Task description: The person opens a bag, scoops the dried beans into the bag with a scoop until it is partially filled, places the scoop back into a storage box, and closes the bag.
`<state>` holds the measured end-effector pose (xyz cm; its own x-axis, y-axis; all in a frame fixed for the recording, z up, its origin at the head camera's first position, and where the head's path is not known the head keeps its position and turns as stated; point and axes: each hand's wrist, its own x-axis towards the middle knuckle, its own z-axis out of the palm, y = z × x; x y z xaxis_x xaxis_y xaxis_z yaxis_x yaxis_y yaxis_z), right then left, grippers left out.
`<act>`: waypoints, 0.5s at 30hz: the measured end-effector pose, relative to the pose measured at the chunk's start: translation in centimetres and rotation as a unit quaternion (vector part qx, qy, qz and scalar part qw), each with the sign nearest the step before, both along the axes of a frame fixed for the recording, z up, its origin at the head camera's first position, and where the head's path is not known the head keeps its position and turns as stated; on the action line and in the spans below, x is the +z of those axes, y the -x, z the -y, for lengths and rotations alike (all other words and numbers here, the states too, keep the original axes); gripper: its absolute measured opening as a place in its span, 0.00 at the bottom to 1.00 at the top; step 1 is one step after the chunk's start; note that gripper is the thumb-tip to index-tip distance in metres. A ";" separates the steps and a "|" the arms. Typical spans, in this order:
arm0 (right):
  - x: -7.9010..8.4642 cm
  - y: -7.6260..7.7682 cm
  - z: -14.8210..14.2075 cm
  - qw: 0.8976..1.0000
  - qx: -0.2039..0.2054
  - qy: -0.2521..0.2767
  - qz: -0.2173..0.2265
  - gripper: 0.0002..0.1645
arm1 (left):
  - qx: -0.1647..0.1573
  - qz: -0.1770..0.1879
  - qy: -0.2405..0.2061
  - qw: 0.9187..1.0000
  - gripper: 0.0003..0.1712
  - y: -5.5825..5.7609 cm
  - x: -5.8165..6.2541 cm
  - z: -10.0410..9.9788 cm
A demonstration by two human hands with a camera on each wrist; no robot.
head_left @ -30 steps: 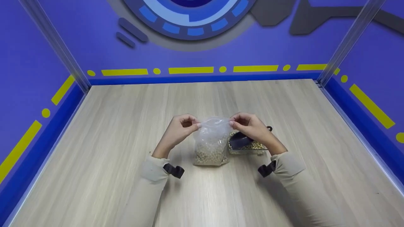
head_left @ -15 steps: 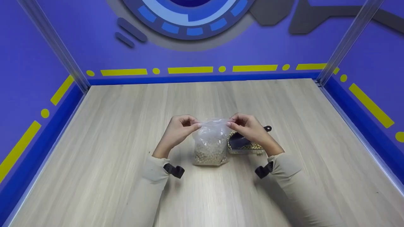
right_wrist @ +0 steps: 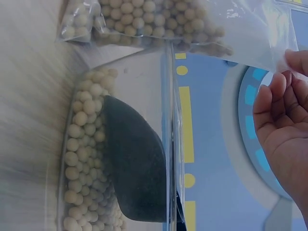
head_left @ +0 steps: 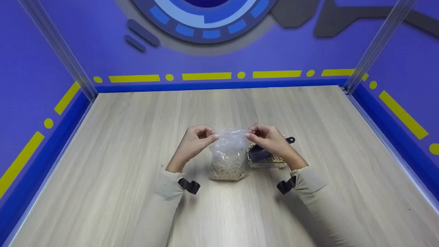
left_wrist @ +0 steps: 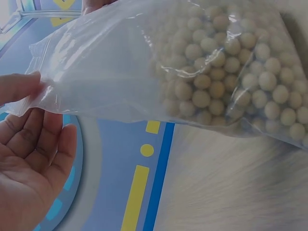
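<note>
A clear zip bag [head_left: 229, 154], its lower half filled with round pale beans [left_wrist: 216, 72], stands upright on the table between the hands. My left hand [head_left: 197, 142] pinches the left end of its top edge between thumb and fingers. At the opposite top corner, the right hand [head_left: 267, 137] pinches the plastic the same way. The top edge is stretched between them. In the right wrist view the right hand's thumb [right_wrist: 297, 61] presses on the bag's corner.
Just right of the bag stands a clear box [head_left: 267, 165] of the same beans. A black scoop [right_wrist: 137, 163] lies in it, its handle [head_left: 291, 140] sticking out past the right hand. Blue patterned walls [head_left: 219, 61] border the wooden table [head_left: 137, 154].
The right hand has moved slightly left, toward the left hand, and the bag's top edge looks narrower and flatter. The left hand keeps its place.
</note>
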<state>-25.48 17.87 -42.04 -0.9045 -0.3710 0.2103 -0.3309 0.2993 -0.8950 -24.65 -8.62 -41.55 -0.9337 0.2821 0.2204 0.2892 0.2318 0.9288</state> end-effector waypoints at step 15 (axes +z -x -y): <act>0.2 -0.2 0.8 1.000 0.000 -0.007 0.007 0.12 | 0.003 0.011 -0.007 1.000 0.09 0.2 -0.4 -0.6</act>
